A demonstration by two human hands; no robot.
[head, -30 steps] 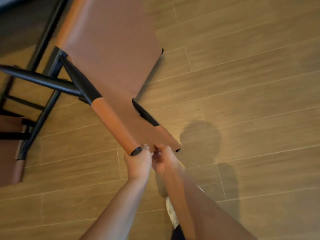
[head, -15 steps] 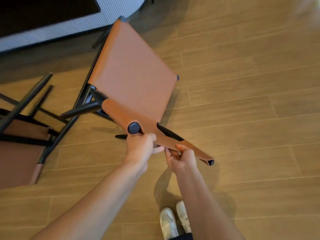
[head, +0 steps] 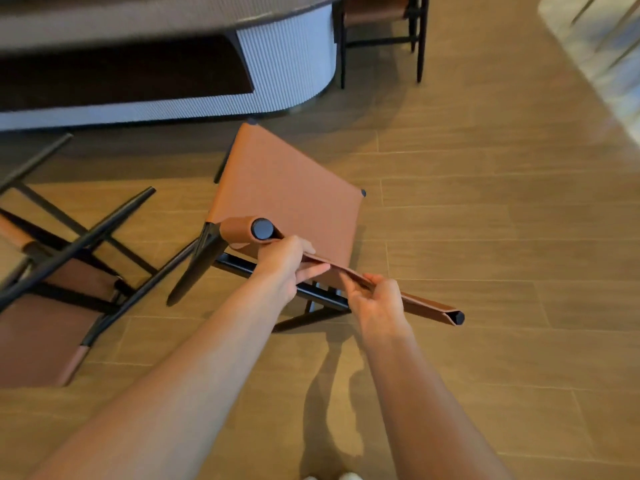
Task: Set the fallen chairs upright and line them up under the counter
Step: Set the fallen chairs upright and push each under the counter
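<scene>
Where it is gripped by both hands, the chair (head: 287, 188) shows its seat facing up, brown leather on a black frame, near the counter (head: 287, 64) but not under it. Whether all its feet meet the floor (head: 485, 202) cannot be told.

- Backrest (head: 426, 304): a brown strap edge running from a rolled end with a black cap at left to a black-tipped end at right, nearest the camera.
- Left hand (head: 287, 261): fingers (head: 311, 271) curled round the backrest just beside the rolled end.
- Right hand (head: 375, 299): fingers (head: 367, 282) and thumb pinching the same edge further right, well short of the far tip.
- Second chair (head: 52, 327): lying on its side at left, black legs pointing toward the first chair, brown seat low against the floor.
- Third chair (head: 381, 29): upright, tucked at the counter's rounded right end, only partly in view.
- Counter: pale ribbed base with a dark recess at left.
- Floor: wood-look planks; white shoe tips (head: 332, 477) at the bottom edge.
</scene>
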